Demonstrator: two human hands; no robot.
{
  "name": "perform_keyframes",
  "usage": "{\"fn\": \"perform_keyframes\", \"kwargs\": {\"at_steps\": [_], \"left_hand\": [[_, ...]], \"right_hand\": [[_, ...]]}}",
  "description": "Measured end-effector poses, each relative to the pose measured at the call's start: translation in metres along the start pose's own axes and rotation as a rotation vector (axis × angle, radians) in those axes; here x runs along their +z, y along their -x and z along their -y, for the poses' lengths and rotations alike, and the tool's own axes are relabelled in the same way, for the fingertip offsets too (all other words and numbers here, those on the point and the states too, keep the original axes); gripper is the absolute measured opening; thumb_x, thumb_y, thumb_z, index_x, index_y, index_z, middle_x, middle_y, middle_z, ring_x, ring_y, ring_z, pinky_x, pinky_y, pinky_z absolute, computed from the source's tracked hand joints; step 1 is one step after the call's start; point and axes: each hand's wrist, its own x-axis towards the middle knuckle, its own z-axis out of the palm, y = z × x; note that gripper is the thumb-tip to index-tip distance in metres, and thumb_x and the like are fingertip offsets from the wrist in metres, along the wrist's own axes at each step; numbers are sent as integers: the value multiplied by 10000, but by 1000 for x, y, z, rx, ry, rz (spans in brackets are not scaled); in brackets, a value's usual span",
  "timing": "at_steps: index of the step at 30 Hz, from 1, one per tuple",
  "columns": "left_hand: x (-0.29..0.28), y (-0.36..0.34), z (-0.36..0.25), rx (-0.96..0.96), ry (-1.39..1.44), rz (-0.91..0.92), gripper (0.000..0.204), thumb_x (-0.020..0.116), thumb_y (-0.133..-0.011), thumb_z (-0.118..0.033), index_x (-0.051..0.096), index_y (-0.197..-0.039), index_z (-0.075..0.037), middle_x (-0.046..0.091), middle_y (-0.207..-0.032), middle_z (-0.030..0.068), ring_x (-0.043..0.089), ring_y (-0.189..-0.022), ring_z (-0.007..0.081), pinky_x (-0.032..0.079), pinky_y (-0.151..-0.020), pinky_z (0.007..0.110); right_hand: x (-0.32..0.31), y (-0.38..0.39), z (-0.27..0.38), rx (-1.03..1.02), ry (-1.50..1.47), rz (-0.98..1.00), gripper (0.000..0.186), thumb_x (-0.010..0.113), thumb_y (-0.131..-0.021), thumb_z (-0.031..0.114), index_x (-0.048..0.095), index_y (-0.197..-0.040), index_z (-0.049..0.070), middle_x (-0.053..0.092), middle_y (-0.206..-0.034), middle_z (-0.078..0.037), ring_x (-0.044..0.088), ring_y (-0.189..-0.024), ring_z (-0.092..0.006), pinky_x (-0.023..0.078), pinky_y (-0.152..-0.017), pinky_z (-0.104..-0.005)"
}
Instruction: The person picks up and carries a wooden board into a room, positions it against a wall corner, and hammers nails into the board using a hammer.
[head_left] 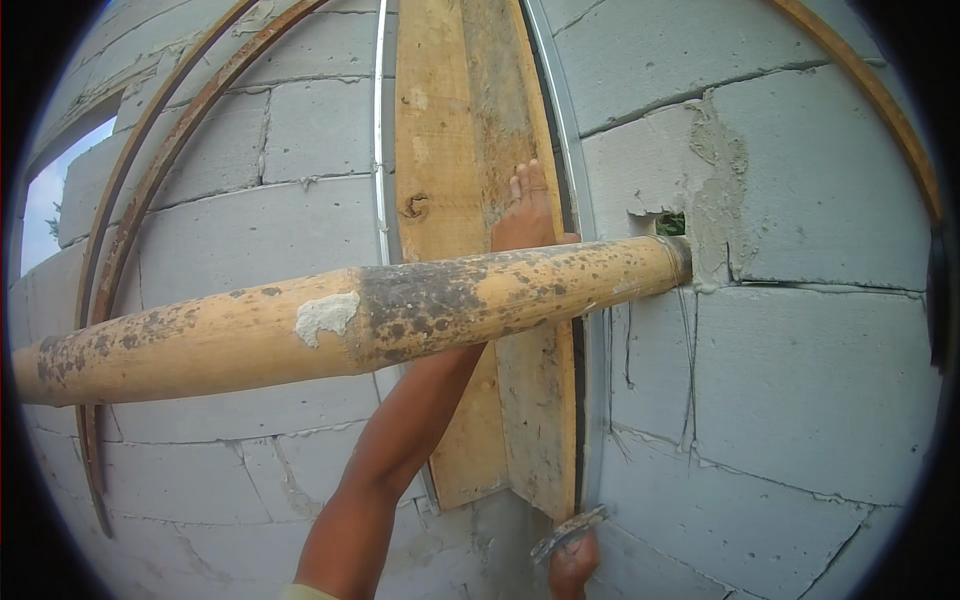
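Note:
Two wooden boards, a left one (432, 120) and a right one (545, 400), stand upright, joined along a long edge in the wall's corner. My left hand (525, 215) lies against the upper part of the right board, fingers stretched upward and thumb out to the right. The forearm passes behind a thick bamboo pole (440, 305). Low down, by the boards' bottom end, my right hand (573, 567) is closed around a hammer; its worn grey head (568, 532) shows above the fist. Most of the hammer's handle is hidden.
Grey block walls (800, 380) meet at the corner. Metal strips (380, 150) flank the boards. The pole crosses in front, its right end near a hole (668, 222) in the wall. Thin wires (690, 370) hang below it. Curved rusty bars (150, 190) stand left; another (890, 110) is right.

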Motion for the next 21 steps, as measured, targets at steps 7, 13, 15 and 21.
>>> {"fn": "perform_keyframes", "kwargs": {"at_steps": [7, 13, 15, 21], "left_hand": [[-1, -4, -3, 7, -12, -1, 951, 777, -823, -327, 285, -1536, 64, 283, -1594, 340, 329, -1493, 420, 399, -1148, 480], [-4, 7, 0, -9, -25, -4, 898, 773, -835, -326, 333, -1524, 45, 297, -1595, 324, 336, -1492, 411, 377, -1159, 480], [-3, 14, 5, -11, -32, -12, 880, 772, -839, -326, 349, -1520, 38, 302, -1595, 319, 338, -1492, 408, 370, -1163, 479], [-29, 18, 10, 21, -72, -57, 829, 768, -851, -325, 398, -1508, 19, 316, -1596, 303, 345, -1490, 399, 348, -1174, 479]], "right_hand": [[-6, -3, -2, 180, 113, 52, 226, 751, -755, 24, 649, -956, 18, 642, -703, -168, 656, -632, -382, 509, -604, -414], [-17, 6, -6, 201, 196, 162, 191, 746, -750, 12, 641, -909, 25, 628, -689, -172, 621, -604, -397, 491, -586, -427], [-11, 13, -19, 234, 189, 189, 181, 743, -750, 10, 639, -898, 21, 622, -687, -177, 609, -605, -403, 492, -592, -421], [12, 2, -12, 324, -167, 163, 88, 672, -815, -70, 607, -850, -23, 667, -757, -100, 608, -704, -176, 488, -681, -347]]}}
